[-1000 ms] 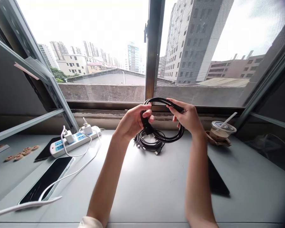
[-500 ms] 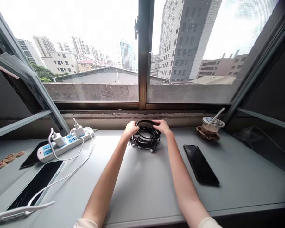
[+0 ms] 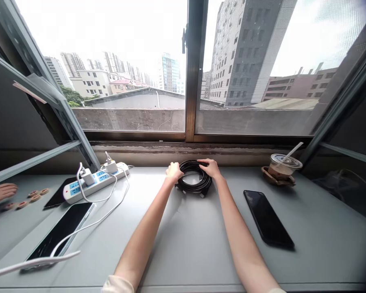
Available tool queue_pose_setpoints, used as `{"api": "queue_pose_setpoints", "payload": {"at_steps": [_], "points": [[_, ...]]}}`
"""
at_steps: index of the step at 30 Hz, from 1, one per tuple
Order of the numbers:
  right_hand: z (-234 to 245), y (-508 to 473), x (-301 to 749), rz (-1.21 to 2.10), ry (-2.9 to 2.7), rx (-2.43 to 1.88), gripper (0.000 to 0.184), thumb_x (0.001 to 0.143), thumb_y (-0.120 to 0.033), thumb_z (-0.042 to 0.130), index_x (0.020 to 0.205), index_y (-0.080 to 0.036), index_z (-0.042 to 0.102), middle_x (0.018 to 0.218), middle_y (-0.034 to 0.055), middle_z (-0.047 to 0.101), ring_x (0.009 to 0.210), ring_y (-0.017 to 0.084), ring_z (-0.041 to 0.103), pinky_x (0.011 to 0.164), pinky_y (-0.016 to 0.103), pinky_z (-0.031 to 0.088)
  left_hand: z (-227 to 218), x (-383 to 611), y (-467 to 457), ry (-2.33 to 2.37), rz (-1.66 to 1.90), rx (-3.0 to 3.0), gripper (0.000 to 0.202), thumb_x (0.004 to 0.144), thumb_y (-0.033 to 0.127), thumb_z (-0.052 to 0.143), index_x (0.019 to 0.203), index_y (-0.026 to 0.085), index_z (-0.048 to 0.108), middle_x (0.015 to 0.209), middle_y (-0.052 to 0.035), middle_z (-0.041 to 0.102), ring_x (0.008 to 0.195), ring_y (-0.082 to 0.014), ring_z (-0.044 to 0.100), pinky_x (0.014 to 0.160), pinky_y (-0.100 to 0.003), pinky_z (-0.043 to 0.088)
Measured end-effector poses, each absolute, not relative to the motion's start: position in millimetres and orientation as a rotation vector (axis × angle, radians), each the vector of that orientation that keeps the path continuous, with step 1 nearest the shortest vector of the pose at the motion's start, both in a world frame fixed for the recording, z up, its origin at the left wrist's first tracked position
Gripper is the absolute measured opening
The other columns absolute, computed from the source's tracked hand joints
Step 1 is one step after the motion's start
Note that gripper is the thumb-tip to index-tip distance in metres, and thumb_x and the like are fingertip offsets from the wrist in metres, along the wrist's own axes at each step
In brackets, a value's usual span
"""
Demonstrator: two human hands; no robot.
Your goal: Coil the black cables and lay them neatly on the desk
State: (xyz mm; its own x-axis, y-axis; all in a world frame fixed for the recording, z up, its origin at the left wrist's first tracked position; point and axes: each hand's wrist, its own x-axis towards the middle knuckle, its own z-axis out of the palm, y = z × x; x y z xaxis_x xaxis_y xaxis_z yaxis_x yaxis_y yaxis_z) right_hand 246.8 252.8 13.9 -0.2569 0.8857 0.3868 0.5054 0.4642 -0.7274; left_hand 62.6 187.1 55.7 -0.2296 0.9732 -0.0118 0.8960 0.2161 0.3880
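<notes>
A bundle of black cables (image 3: 192, 188), wound into rings with pale plug ends at its lower edge, lies on the grey desk (image 3: 189, 244) close to the window wall. My left hand (image 3: 174, 172) grips the left side of the coil, fingers curled round its rim. Across from it, my right hand (image 3: 211, 168) has its fingers closed over the upper right rim. The rings now sit together in one stack. Undersides of the cables and some fingertips are hidden.
A black phone (image 3: 268, 219) and a lidded drink cup (image 3: 283, 166) with a straw are on the right. Leftward are a power strip (image 3: 96, 185), a charging phone (image 3: 61, 232) with white cables, and several round wooden pieces (image 3: 35, 197) beside another person's hand (image 3: 1, 193).
The ring of cable that was held raised above the bundle has come down onto the rest of the coil. Another person's hand has moved further into view at the left. The view has shifted slightly.
</notes>
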Motion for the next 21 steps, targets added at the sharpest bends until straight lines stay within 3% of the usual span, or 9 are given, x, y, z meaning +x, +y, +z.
{"api": "queue_pose_setpoints", "payload": {"at_steps": [8, 13, 16, 21], "points": [[-9.5, 256.0, 239.1, 0.682, -1.895, -1.137, 0.024, 0.087, -0.031, 0.054, 0.103, -0.014, 0.060, 0.105, 0.0064, 0.061, 0.096, 0.017, 0.059, 0.086, 0.040, 0.048, 24.7, 61.8, 176.9, 2.175, 0.825, 1.773, 0.030, 0.087, 0.032, 0.054, 0.111, 0.014, 0.056, 0.119, -0.0097, 0.053, 0.110, -0.0230, 0.050, 0.094, -0.046, 0.042], [-23.8, 257.0, 234.0, 0.655, -1.804, -1.142, 0.026, 0.088, -0.032, 0.053, 0.105, -0.014, 0.058, 0.105, 0.0064, 0.060, 0.093, 0.017, 0.059, 0.082, 0.038, 0.049, 3.3, 50.6, 165.8, 2.021, 1.142, 1.743, 0.029, 0.090, 0.032, 0.048, 0.112, 0.015, 0.055, 0.111, -0.0086, 0.057, 0.096, -0.0175, 0.057, 0.085, -0.038, 0.048], [-17.5, 258.8, 235.1, 0.606, -1.767, -1.121, 0.024, 0.088, -0.032, 0.053, 0.101, -0.014, 0.060, 0.104, 0.0060, 0.061, 0.093, 0.016, 0.059, 0.083, 0.038, 0.049, -2.0, 48.0, 164.9, 1.957, 1.255, 1.741, 0.028, 0.089, 0.029, 0.051, 0.111, 0.014, 0.056, 0.106, -0.0078, 0.059, 0.092, -0.0167, 0.058, 0.083, -0.037, 0.048], [0.9, 263.0, 234.2, 0.534, -1.758, -1.008, 0.023, 0.086, -0.032, 0.056, 0.100, -0.014, 0.061, 0.103, 0.0057, 0.062, 0.095, 0.017, 0.059, 0.087, 0.040, 0.047, -8.5, 50.7, 168.9, 1.932, 1.361, 1.763, 0.034, 0.081, 0.021, 0.054, 0.114, 0.016, 0.057, 0.109, -0.0083, 0.058, 0.101, -0.0200, 0.052, 0.093, -0.035, 0.041]]}}
